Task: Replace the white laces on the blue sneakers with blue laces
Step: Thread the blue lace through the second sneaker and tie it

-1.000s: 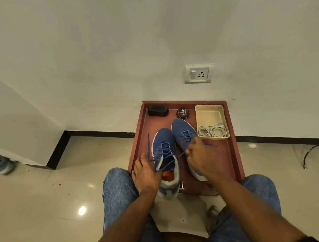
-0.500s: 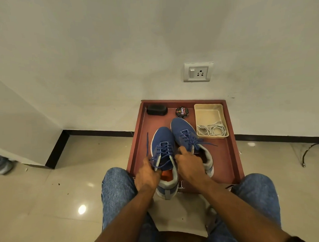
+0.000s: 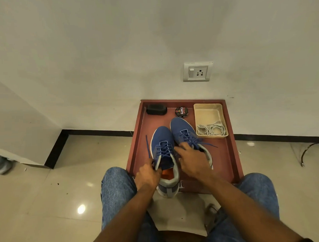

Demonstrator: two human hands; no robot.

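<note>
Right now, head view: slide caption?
Left hand grips blue lace on near sneaker; white laces in tray.

Indoor room, likely a home or plain residential-type interior; exact use cannot be told. Bare off-white wall (image 3: 152, 39) fills the 12 o'clock half of the view. A white switch-and-socket plate (image 3: 198, 71) is mounted low on it at 1 o'clock. Black skirting (image 3: 94, 131) runs along the wall base, turning round a projecting corner at 9 o'clock. Glossy beige floor tiles (image 3: 49, 197) at 8 o'clock reflect a ceiling light. A reddish-brown wooden tray (image 3: 230, 154) sits on the floor against the wall, holding a shoe polish tin (image 3: 181, 112) and a black brush (image 3: 156, 109) at 12 o'clock: shoe-care corner.
</note>
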